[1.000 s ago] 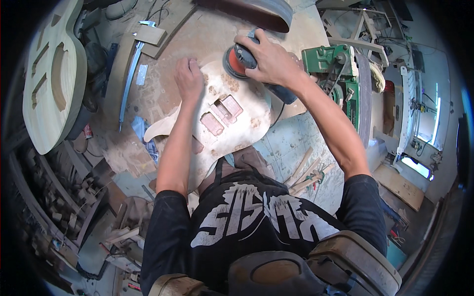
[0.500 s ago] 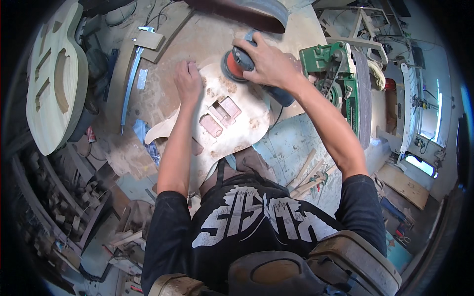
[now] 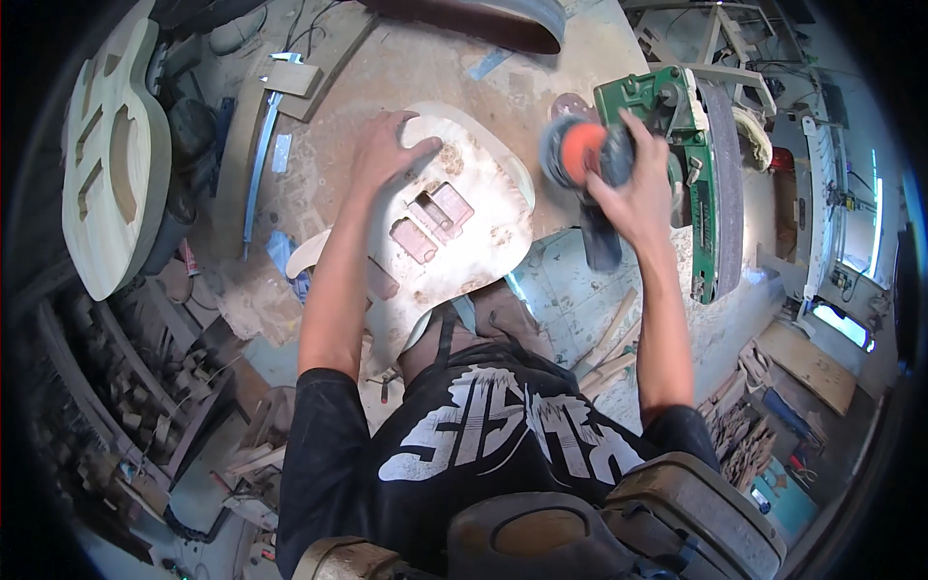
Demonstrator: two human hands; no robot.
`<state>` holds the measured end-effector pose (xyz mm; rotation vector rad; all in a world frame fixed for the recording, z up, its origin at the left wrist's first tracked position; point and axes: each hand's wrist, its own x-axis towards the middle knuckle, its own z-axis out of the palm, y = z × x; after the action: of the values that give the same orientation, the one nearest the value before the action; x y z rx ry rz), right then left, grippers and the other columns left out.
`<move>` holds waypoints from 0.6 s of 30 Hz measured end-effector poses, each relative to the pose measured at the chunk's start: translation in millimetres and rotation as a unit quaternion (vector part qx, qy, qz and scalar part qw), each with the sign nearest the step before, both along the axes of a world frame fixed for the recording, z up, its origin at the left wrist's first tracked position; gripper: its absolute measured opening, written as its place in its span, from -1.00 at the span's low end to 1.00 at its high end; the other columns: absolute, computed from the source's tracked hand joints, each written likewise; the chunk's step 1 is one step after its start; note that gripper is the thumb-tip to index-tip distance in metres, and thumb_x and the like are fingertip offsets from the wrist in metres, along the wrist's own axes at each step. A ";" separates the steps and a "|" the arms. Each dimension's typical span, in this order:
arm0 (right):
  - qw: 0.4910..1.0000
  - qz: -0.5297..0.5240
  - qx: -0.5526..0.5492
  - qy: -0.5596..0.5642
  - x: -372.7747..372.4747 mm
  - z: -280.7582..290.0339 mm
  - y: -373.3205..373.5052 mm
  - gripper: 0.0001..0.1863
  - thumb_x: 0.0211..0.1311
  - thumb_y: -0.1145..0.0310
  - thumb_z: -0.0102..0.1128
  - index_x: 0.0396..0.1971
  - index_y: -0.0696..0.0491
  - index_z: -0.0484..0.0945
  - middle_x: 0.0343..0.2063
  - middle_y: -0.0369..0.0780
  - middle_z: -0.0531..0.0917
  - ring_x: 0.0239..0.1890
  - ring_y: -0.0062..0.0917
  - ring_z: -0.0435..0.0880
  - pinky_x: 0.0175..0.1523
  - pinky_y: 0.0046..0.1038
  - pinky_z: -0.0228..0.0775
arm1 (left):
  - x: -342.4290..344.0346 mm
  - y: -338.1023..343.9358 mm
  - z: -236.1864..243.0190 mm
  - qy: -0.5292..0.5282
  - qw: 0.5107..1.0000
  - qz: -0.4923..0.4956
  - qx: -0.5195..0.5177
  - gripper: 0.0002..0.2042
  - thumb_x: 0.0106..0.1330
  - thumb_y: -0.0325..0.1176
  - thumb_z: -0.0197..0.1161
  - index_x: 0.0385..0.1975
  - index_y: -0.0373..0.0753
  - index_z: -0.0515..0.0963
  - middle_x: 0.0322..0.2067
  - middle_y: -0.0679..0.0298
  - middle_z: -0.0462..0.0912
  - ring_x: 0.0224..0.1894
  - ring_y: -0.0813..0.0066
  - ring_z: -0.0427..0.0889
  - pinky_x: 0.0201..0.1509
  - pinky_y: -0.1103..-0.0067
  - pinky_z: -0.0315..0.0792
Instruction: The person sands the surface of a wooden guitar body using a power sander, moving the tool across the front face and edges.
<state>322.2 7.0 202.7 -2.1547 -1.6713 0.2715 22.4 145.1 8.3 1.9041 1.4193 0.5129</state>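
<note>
A pale wooden electric guitar body (image 3: pixel 483 217) with brown burl patches and pinkish routed cavities lies in front of me on the workbench. My left hand (image 3: pixel 385 155) holds its upper left edge, the thumb stretched over the top face and the fingers along the rim. My right hand (image 3: pixel 640 184) is wrapped round a handheld orbital sander (image 3: pixel 583 150), black and orange with a dark dust canister hanging toward me. Motion smears the sander. It is lifted off the guitar body, tilted on its side, close to the green machine at right.
The green belt sanding machine (image 3: pixel 704 193) stands at right. Another unfinished guitar body (image 3: pixel 140 184) stands on edge at left. A blue-edged bar (image 3: pixel 259 179) and a wooden block (image 3: pixel 293 79) lie on the bench (image 3: pixel 338 92). A dark curved object (image 3: pixel 483 21) is at the far edge.
My right hand has swung the sander off the guitar body, to the right and nearer, turning it on its side. My left hand has shifted slightly, its thumb now spread over the top face.
</note>
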 end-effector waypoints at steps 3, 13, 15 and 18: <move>1.000 -0.002 0.007 -0.009 20.1 -3.4 -59.6 -0.07 -0.07 0.33 0.52 0.43 -0.05 0.36 -0.03 -0.06 0.47 0.06 -0.09 0.58 0.20 -0.14 0.46 | 12.3 9.8 16.2 0.074 0.993 -0.038 -0.080 -0.12 -0.16 0.30 0.60 0.11 -0.25 0.68 0.08 -0.09 0.64 0.23 -0.06 0.58 0.35 0.19 0.42; 0.992 -0.086 -0.045 0.083 32.2 -8.1 -175.7 -0.01 -0.17 0.48 0.55 0.43 0.04 0.35 -0.03 -0.05 0.46 0.05 -0.09 0.52 0.22 -0.14 0.40 | 27.9 36.1 -8.7 0.062 0.974 0.038 -0.214 -0.22 -0.14 0.19 0.70 -0.03 -0.32 0.71 -0.09 -0.09 0.77 -0.05 -0.01 0.77 0.11 0.24 0.62; 0.990 -0.091 -0.047 0.097 36.2 -10.8 -183.4 -0.01 -0.16 0.49 0.56 0.43 0.05 0.35 -0.03 -0.05 0.45 0.04 -0.10 0.53 0.20 -0.15 0.40 | 30.2 36.1 -4.5 0.073 0.978 0.043 -0.190 -0.31 -0.06 0.13 0.69 -0.07 -0.32 0.71 -0.19 -0.07 0.81 -0.17 0.06 0.80 0.01 0.27 0.63; 0.986 -0.100 -0.044 0.130 44.4 -16.6 -192.3 -0.01 -0.15 0.51 0.56 0.43 0.06 0.35 -0.04 -0.06 0.44 0.04 -0.13 0.53 0.19 -0.17 0.41 | 33.0 37.4 10.1 0.079 0.968 0.056 -0.232 -0.33 -0.02 0.14 0.68 -0.07 -0.30 0.71 -0.22 0.01 0.80 -0.20 0.17 0.78 -0.07 0.30 0.61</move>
<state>366.6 -185.2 186.1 -2.2207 -1.3125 0.5507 55.4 182.6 18.4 1.5183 1.5911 0.0626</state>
